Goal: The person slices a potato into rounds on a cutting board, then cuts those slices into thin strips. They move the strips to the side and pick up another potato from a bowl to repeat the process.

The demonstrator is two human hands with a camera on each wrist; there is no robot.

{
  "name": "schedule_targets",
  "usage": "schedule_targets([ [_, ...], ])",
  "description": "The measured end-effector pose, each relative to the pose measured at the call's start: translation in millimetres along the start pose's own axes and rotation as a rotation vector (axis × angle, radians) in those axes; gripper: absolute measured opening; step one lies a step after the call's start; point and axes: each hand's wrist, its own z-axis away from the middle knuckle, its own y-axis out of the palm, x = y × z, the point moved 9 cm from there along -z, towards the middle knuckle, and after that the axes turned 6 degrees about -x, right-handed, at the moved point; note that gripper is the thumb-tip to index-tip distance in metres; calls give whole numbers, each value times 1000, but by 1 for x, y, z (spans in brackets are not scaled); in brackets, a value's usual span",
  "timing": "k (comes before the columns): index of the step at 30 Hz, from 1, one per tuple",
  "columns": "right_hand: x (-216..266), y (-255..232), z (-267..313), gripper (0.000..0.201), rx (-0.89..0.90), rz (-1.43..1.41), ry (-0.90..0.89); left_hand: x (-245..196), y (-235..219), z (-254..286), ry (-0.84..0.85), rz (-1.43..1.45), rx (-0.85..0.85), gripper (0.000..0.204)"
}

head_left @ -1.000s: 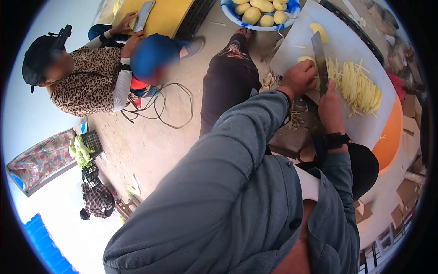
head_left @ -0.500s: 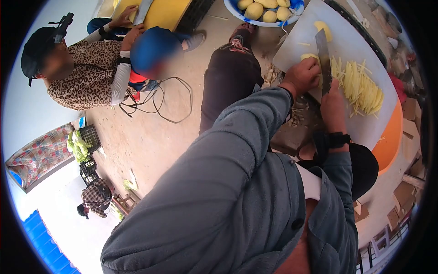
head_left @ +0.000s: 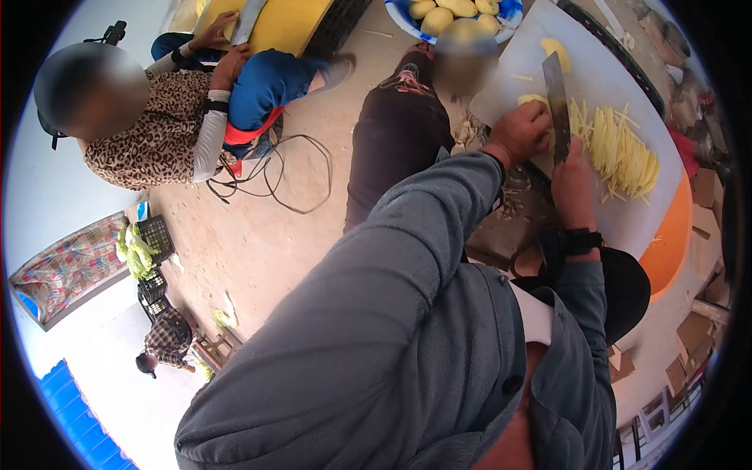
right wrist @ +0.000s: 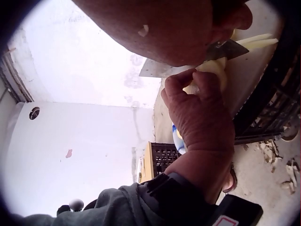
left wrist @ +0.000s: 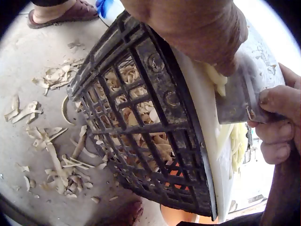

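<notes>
My right hand (head_left: 573, 184) grips a cleaver (head_left: 556, 98), its blade upright across the white cutting board (head_left: 509, 74). My left hand (head_left: 523, 131) has its fingers bent onto a peeled potato (right wrist: 214, 70), right beside the blade. In the left wrist view the cleaver (left wrist: 240, 94) stands against the cut potato, with the right thumb along the blade. A heap of thin potato strips (head_left: 623, 153) lies on the board on the blade's other side. Another piece of potato (head_left: 557, 55) rests past the cleaver's tip.
The board lies over a black plastic crate (left wrist: 155, 113) with peelings inside and more peelings (left wrist: 54, 174) on the floor. A blue-white basin (head_left: 513, 16) of peeled potatoes stands beyond; an orange basin (head_left: 670, 239) sits below the board. At left, another person (head_left: 153, 129) works with a cleaver (head_left: 248, 19).
The head view has shifted slightly, and board and hands appear a little lower and further right. Both hands keep their holds on the cleaver and potato. The far person at lower left has moved slightly.
</notes>
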Motion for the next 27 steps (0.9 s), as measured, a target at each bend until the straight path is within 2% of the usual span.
schedule_targets([
  [11, 1, 0, 1, 47, -21, 6, -26, 0, 1, 0, -12, -16, 2, 21],
  [14, -8, 5, 1, 47, -50, -24, -45, -2, -4, 0, 23, -1, -49, 21],
  [17, -3, 2, -1, 47, 11, -59, 29, 1, -1, 0, -7, -14, -21, 21],
  [27, -12, 8, 0, 53, -12, -10, -19, -2, -5, 0, 17, 16, -55, 21],
])
